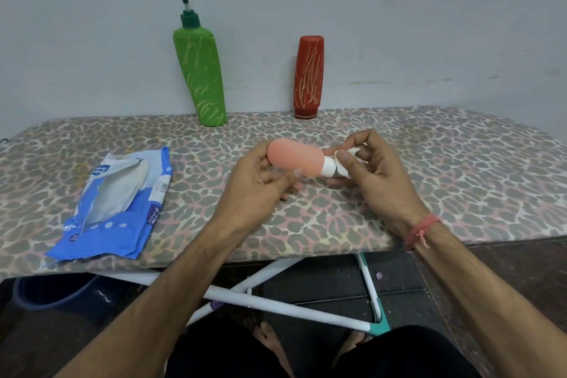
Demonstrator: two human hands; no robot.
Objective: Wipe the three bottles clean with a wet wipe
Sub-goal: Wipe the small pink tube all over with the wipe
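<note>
Left hand is gripping the pink bottle mid-worktop while right hand is pinching the wet wipe on its cap; green bottle at 11 o'clock and red bottle at 12 seemingly still waiting.

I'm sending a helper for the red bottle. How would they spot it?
Start at the leopard-print ironing board and follow its far edge along the wall. The red bottle stands there, right of the taller green pump bottle. It is capless on top, resting upside down on its cap.
</note>
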